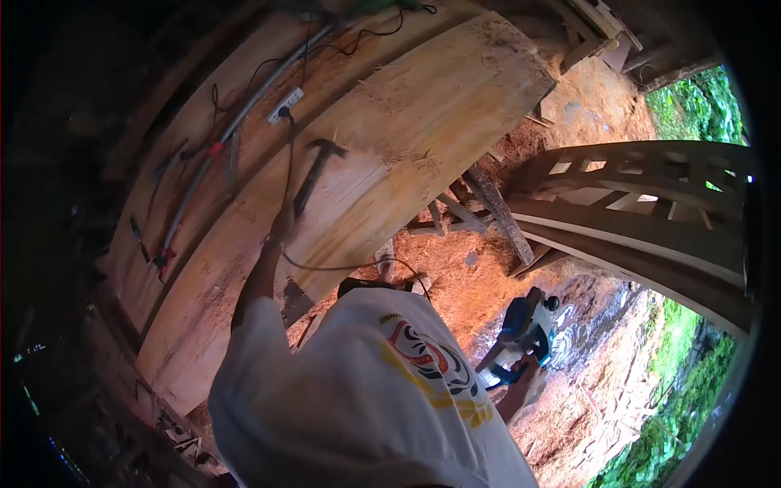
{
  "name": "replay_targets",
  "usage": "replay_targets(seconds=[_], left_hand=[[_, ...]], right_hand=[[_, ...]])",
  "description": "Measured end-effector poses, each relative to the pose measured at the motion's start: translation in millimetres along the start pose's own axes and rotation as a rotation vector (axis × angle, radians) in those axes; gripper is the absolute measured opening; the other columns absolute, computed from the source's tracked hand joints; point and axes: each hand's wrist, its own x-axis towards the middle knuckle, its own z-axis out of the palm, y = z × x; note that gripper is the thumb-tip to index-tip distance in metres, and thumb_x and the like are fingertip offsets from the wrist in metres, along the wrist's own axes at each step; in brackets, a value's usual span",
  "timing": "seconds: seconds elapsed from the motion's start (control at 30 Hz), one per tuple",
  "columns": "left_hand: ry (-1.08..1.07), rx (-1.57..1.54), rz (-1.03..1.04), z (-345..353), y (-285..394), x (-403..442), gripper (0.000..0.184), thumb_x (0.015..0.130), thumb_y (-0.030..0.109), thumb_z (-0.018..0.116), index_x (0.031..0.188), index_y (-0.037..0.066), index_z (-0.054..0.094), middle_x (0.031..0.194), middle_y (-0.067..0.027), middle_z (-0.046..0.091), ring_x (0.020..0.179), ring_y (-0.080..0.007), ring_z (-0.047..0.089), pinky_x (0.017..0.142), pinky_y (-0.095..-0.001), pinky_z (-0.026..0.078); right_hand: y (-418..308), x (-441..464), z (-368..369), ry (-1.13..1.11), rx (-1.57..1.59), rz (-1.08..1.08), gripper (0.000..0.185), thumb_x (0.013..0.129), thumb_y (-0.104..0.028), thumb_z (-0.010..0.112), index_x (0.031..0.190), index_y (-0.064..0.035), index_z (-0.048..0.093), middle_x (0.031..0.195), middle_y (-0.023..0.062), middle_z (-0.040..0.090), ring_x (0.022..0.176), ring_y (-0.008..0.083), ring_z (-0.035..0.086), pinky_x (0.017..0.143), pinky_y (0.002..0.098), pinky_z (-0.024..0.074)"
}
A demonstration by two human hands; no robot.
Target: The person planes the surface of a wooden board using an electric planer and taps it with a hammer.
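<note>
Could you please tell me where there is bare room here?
The near board has room between the hammer and its upper-right end, though with scattered shavings, and left of the left forearm. It is crowded beyond the hammer, with the power strip, cords and metal bar.

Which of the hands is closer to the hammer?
Left. The left hand is close beside the handle end of the hammer; the right hand is much farther away, gripping a power tool.
</note>
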Motion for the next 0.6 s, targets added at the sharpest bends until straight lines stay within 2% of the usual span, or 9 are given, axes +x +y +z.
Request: replay_targets(seconds=[0.07,0.2,0.27,0.33,0.37,0.4,0.47,0.5,0.6], left_hand=[[-0.047,-0.158,-0.28,-33.8,3.3,-32.5,0.046,0.1,0.031,0.062,0.13,-0.001,0.046,0.108,-0.0323,0.068,0.101,-0.0496,0.068,0.083,-0.0567,0.053],[0.363,-0.143,-0.263,-31.5,-47.2,-89.3,0.037,0.103,0.029,0.056,0.128,0.003,0.047,0.108,-0.032,0.068,0.102,-0.0523,0.066,0.08,-0.0576,0.052],[0.442,-0.17,-0.381,-31.2,-71.3,-115.5,0.04,0.105,0.036,0.056,0.126,0.004,0.047,0.098,-0.0282,0.07,0.091,-0.0504,0.069,0.072,-0.0588,0.052],[0.441,-0.046,-0.665,-38.7,-72.1,-142.4,0.042,0.104,0.038,0.055,0.128,0.004,0.046,0.098,-0.0273,0.071,0.092,-0.0501,0.069,0.072,-0.0591,0.052],[0.596,-0.059,-0.639,-24.9,-92.8,-158.1,0.042,0.103,0.039,0.057,0.124,0.004,0.05,0.098,-0.0268,0.071,0.091,-0.0497,0.069,0.072,-0.0598,0.052],[0.626,-0.01,-0.671,-14.3,-113.0,-176.4,0.042,0.103,0.04,0.057,0.124,0.004,0.052,0.098,-0.0268,0.071,0.09,-0.0495,0.069,0.071,-0.06,0.052],[0.685,0.092,-0.719,-0.2,-137.6,-208.3,0.044,0.102,0.042,0.058,0.122,0.003,0.056,0.098,-0.0267,0.072,0.088,-0.0492,0.069,0.069,-0.0602,0.051],[0.695,0.024,-0.827,-1.5,-129.8,-221.0,0.046,0.102,0.042,0.059,0.121,0.0,0.059,0.1,-0.0281,0.072,0.088,-0.0481,0.07,0.07,-0.0592,0.051],[0.498,-0.002,-1.082,-33.4,-85.1,-241.5,0.046,0.101,0.041,0.06,0.118,-0.002,0.059,0.1,-0.0289,0.071,0.088,-0.0453,0.07,0.071,-0.0568,0.051]], right_hand=[[0.1,11.2,13.6,-0.09,-0.026,-0.016,0.017,0.073,-0.005,0.067,0.088,-0.005,0.06,0.063,0.0015,0.051,0.045,0.0127,0.047,0.041,0.0301,0.0425],[-8.6,27.9,57.1,-0.262,-0.089,-0.042,0.018,0.073,-0.006,0.068,0.089,-0.0024,0.062,0.063,0.0013,0.049,0.045,0.0135,0.047,0.042,0.0306,0.0416],[-12.3,33.5,82.3,-0.296,-0.199,-0.082,0.017,0.073,-0.006,0.066,0.089,-0.0021,0.061,0.063,0.0017,0.048,0.044,0.0142,0.047,0.041,0.0309,0.0419],[-30.5,11.7,117.3,-0.45,-0.219,-0.123,0.015,0.074,-0.007,0.065,0.088,-0.0025,0.061,0.062,0.0023,0.048,0.044,0.0146,0.047,0.04,0.0315,0.0418],[-27.1,15.8,131.0,-0.469,-0.251,-0.171,0.017,0.074,-0.007,0.065,0.09,-0.0024,0.061,0.062,0.002,0.049,0.044,0.0144,0.048,0.04,0.0315,0.0413],[-27.4,18.4,141.9,-0.504,-0.276,-0.174,0.022,0.076,-0.006,0.068,0.096,0.001,0.063,0.067,0.0045,0.056,0.045,0.014,0.051,0.041,0.0298,0.0406],[-32.7,4.7,175.3,-0.619,-0.349,-0.215,0.033,0.078,-0.017,0.073,0.106,-0.0013,0.063,0.071,0.0031,0.058,0.047,0.0126,0.05,0.043,0.0287,0.0418],[-26.7,15.4,182.4,-0.691,-0.407,-0.31,0.038,0.076,-0.019,0.076,0.108,-0.0011,0.066,0.077,0.0041,0.064,0.056,0.0169,0.059,0.051,0.0335,0.0491],[-34.0,-13.8,244.3,-0.864,-0.538,-0.685,0.042,0.075,-0.021,0.076,0.111,0.0007,0.07,0.088,0.0111,0.072,0.076,0.0261,0.069,0.068,0.0428,0.0554]])
